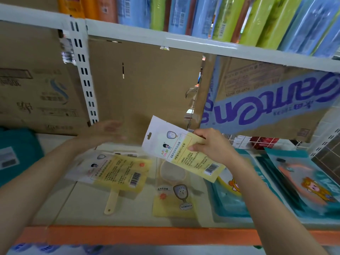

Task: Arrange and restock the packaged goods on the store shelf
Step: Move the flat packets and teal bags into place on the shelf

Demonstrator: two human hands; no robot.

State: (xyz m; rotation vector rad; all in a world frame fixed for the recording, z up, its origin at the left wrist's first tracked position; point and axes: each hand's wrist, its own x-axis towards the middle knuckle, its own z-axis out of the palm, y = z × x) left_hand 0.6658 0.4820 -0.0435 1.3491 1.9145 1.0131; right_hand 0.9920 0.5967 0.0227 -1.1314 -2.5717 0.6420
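My right hand (211, 146) pinches 1 yellow packet (174, 153) above the shelf's (88, 205) middle; my left hand (104, 133) is spread flat, holding nothing.

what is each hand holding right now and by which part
The right hand pinches a yellow and white hang-hole packet at about the middle of its right-hand long edge. The left hand is blurred, open and holds nothing.

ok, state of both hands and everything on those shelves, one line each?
right hand: pinching the held packet's edge
held packet: lifted above the shelf, tilted, barcode side showing
left hand: open, blurred, holding nothing
left packet: lying flat, barcode side up
middle packet: lying flat, front up
blue packs: lying overlapped at right
printed box: lettering upside down
rolls: standing on the upper shelf
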